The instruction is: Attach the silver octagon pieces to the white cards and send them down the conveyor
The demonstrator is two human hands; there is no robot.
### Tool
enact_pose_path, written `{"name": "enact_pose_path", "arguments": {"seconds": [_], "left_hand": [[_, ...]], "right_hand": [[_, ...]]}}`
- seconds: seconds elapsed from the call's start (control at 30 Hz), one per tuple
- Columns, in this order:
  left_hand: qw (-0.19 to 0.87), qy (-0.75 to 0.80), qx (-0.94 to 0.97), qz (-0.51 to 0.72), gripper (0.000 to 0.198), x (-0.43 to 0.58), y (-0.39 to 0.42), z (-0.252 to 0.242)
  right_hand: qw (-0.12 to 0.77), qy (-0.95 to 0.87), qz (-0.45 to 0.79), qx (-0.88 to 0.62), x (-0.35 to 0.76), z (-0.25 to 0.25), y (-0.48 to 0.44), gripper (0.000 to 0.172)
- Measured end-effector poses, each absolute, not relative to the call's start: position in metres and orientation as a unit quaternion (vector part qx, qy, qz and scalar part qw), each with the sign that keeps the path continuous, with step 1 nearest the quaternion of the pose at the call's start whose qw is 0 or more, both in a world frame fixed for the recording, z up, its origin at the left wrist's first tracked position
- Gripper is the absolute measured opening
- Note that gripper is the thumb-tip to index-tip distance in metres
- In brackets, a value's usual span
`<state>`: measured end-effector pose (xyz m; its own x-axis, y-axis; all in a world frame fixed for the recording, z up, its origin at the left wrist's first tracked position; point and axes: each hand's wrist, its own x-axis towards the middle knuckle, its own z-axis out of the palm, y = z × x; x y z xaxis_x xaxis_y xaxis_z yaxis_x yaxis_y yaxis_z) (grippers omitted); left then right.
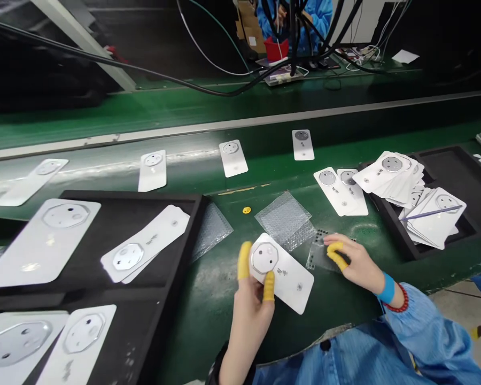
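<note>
My left hand (253, 299), with yellow finger cots on two fingers, grips a white phone back cover (291, 278) by its upper end. The cover is tilted and carries a silver octagonal camera plate with dark holes. My right hand (355, 262) is over a clear sheet with small black dots (318, 254). Its yellow-capped thumb and finger are curled together; whatever may be between them is too small to make out. Just beyond the held cover, bubble-wrap pieces (282, 216) lie on the green bench, and a small yellow finger cot (246, 210) is left of them.
A black tray (194, 224) with white covers stands at left. Another black tray (452, 160) at right holds piled covers (393, 174) and a thin purple stick (433, 213). Single covers (233, 159) lie along the far belt. Black cables hang above; a co-worker (318, 16) sits beyond.
</note>
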<state>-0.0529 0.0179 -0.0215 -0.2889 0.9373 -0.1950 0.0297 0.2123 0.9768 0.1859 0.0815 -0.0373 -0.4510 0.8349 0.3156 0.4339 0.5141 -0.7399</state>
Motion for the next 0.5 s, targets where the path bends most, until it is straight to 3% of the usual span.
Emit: {"name": "enact_pose_path", "arguments": {"seconds": [0.1, 0.3, 0.5], "left_hand": [[0.435, 0.587, 0.463, 0.503, 0.087, -0.041, 0.007, -0.005], [0.359, 0.528, 0.614, 0.464, 0.018, -0.009, 0.011, 0.025], [0.247, 0.519, 0.666, 0.476, 0.017, -0.004, 0.012, 0.035]], "right_hand": [[0.41, -0.728, 0.359, -0.416, 0.178, -0.002, 0.076, 0.012], [0.501, -0.681, 0.393, -0.362, 0.143, 0.04, 0.059, 0.019], [0.517, -0.68, 0.363, -0.373, 0.146, 0.036, 0.058, 0.026]]}}
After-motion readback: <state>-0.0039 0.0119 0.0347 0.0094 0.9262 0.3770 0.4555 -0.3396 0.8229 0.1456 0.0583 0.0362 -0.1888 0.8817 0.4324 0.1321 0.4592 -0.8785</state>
